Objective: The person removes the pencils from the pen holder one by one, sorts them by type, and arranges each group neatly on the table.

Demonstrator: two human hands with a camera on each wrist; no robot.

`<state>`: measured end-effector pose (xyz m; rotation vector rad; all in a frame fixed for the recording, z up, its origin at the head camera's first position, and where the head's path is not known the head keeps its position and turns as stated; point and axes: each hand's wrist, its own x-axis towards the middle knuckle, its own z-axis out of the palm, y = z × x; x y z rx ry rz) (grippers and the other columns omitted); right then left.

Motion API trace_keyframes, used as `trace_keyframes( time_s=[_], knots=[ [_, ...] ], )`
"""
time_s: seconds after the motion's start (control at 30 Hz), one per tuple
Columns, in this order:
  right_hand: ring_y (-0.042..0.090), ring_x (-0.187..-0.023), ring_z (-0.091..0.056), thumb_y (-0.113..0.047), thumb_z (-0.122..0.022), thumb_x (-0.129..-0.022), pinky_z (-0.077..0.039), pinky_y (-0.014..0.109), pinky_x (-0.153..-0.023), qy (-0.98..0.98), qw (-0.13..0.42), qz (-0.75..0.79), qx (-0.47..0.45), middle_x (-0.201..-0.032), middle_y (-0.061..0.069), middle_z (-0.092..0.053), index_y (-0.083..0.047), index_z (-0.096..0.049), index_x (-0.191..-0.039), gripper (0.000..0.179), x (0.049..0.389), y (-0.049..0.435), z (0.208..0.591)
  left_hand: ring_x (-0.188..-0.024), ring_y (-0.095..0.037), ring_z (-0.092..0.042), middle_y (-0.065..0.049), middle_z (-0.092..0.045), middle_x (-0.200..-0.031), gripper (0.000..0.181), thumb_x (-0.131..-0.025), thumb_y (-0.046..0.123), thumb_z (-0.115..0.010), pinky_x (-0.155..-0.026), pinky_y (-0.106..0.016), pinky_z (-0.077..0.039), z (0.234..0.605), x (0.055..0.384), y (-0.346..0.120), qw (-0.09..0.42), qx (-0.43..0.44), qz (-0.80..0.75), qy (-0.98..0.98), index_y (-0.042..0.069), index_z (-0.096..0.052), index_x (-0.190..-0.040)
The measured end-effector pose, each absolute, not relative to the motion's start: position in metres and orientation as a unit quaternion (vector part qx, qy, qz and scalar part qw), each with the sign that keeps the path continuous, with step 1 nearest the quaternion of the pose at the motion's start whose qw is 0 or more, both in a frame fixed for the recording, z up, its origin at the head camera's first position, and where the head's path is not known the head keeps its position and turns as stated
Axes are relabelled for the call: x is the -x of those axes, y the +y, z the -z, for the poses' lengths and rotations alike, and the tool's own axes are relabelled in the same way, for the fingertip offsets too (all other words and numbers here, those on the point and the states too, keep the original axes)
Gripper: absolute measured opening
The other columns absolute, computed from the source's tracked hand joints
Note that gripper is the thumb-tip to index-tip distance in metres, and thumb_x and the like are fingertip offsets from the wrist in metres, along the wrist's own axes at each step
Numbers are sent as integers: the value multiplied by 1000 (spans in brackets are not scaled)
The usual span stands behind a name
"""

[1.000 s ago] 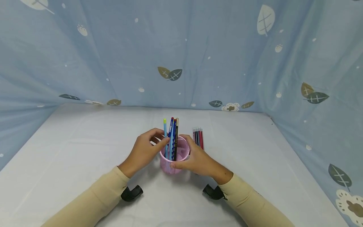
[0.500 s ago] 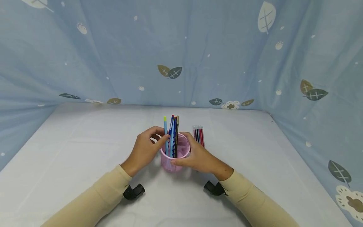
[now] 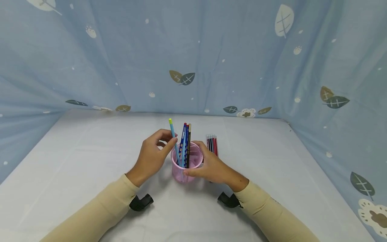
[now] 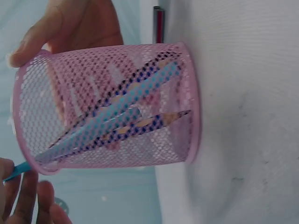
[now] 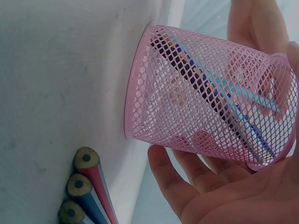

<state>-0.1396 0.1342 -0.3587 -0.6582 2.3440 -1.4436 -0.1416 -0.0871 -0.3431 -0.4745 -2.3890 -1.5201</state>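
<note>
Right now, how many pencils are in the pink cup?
5 in the pink cup: a light-blue pencil the left hand pinches, then another light-blue pencil, two dark-blue pencils and a black pencil bunched near it. Some may hide behind others.

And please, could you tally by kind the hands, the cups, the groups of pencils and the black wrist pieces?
Hands: 2 (left hand, right hand)
Cups: 1 (pink mesh cup)
Pencil groups: 2 (in-cup pencils, loose pencils)
Black wrist pieces: 2 (left wrist piece, right wrist piece)
Total: 7
</note>
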Motion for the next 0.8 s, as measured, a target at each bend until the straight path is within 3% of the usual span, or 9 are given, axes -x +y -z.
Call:
trace_keyframes(
  time_s=[0.27,0.8],
  knots=[
    [22,-121,-58,-29,-85,-80,-52,45,-99,823,155,499,223,-139,4,-52,-20,-29,-150,90,141,134,360,-83,-11,-68,-3,-69,-99,22,-104,25,-56,-78,-26,-54,330,140,-91,151,184,547,-802,12,-61,-120],
    [25,-122,-57,-32,-84,-79,-48,46,-100,831,155,491,211,-136,3,-53,-21,-31,-150,89,140,133,360,-78,-13,-64,-13,-62,-98,30,-110,17,-33,-70,-24,-52,313,142,-106,179,199,621,-737,-4,-40,-131]
  ],
)
